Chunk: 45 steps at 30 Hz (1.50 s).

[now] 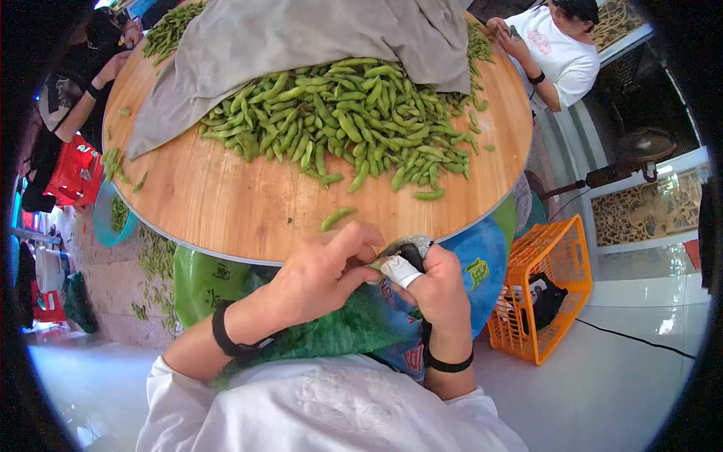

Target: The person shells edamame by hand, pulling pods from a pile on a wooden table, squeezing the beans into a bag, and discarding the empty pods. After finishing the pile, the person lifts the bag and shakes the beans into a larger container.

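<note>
Just off the near edge of a round wooden table, my two hands meet. My left hand is closed in a pinch on a green bean pod, which is mostly hidden by fingers. My right hand is closed on the pod's other side, its thumb wrapped in white tape. A dark grey covering shows around that hand's fingers. On the table beyond lies a heap of green bean pods, and a single pod rests close to my left fingers.
A grey cloth covers the back of the heap. Another person sits at the far right, and a person's arm shows at left. An orange crate stands on the floor at right, a teal basin at left. Pods litter the floor.
</note>
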Motion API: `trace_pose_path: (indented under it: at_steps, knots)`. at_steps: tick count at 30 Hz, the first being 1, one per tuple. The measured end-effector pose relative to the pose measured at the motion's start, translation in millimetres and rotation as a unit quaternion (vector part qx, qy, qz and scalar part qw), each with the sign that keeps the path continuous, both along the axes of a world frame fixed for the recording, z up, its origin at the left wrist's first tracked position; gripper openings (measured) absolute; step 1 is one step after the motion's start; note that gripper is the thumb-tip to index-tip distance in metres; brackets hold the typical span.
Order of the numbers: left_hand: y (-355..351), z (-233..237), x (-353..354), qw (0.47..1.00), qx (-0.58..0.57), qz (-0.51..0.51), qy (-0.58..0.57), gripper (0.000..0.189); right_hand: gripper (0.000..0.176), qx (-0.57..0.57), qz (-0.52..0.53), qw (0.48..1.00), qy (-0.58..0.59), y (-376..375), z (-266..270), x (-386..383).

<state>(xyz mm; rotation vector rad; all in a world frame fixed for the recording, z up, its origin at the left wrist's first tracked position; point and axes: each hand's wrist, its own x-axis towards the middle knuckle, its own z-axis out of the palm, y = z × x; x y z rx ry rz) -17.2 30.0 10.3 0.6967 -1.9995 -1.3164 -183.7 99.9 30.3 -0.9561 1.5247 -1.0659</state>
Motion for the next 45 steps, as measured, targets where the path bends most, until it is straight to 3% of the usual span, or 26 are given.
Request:
trace_pose_path:
  at_steps: [7,9,11,13,18,20,21,23,27,29,30,32,35,37,38,40,45]
  knots:
    - [-7,-3,-2,0.992,-0.092,-0.082,0.042,0.02,0.008,0.046,0.031,0.958,-0.28,-1,-8,-9]
    - [-8,-4,-2,0.99,-0.095,-0.092,0.057,0.019,0.009,0.055,0.017,0.952,-0.301,-3,-11,-9]
    - [-9,-2,-1,0.995,-0.01,-0.102,0.016,0.018,0.01,0.064,0.005,0.944,-0.322,-3,-14,-9]
    - [-13,3,2,0.992,-0.02,-0.122,-0.023,0.019,0.01,0.068,-0.004,0.936,-0.345,-3,-16,-8]
    - [-15,8,4,0.984,-0.013,-0.156,-0.083,0.02,0.009,0.036,-0.028,0.974,-0.224,0,-12,0]
    - [-11,3,2,0.986,0.111,-0.108,-0.052,0.018,0.008,0.025,-0.037,0.983,-0.178,1,-9,2]
    - [-10,1,1,0.986,0.112,-0.107,-0.053,0.018,0.007,0.017,-0.053,0.983,-0.174,1,-8,4]
    - [-9,-2,-2,0.947,0.304,-0.087,0.056,0.017,0.006,0.007,-0.069,0.983,-0.171,1,-6,6]
    - [-5,-2,1,0.938,0.324,-0.1,0.073,0.018,0.005,0.004,-0.064,0.987,-0.147,2,-9,11]
    - [-5,-1,2,0.985,0.148,-0.085,-0.017,0.021,0.005,0.0,-0.05,0.992,-0.113,2,-10,11]
    - [-6,-3,2,0.985,0.147,-0.085,-0.018,0.021,0.004,0.007,-0.031,0.993,-0.115,2,-10,8]
    - [-11,-11,3,0.976,-0.2,-0.088,0.001,0.024,0.004,0.015,-0.013,0.993,-0.118,2,-10,3]
    - [-9,-17,6,0.963,-0.241,-0.116,0.031,0.03,0.011,0.044,0.038,0.98,-0.192,2,-14,0]
    - [-8,-16,7,0.952,-0.277,-0.125,0.026,0.03,0.018,0.076,0.009,0.937,-0.341,2,-17,1]
    - [-8,-15,7,0.94,-0.315,-0.132,0.021,0.031,0.018,0.076,0.008,0.936,-0.342,2,-21,0]
    - [-7,-16,6,0.942,-0.31,-0.128,0.003,0.031,0.021,0.095,0.036,0.881,-0.462,2,-31,-6]
    - [-9,-17,7,0.932,-0.34,-0.128,-0.007,0.031,0.02,0.106,0.016,0.857,-0.504,3,-33,-9]
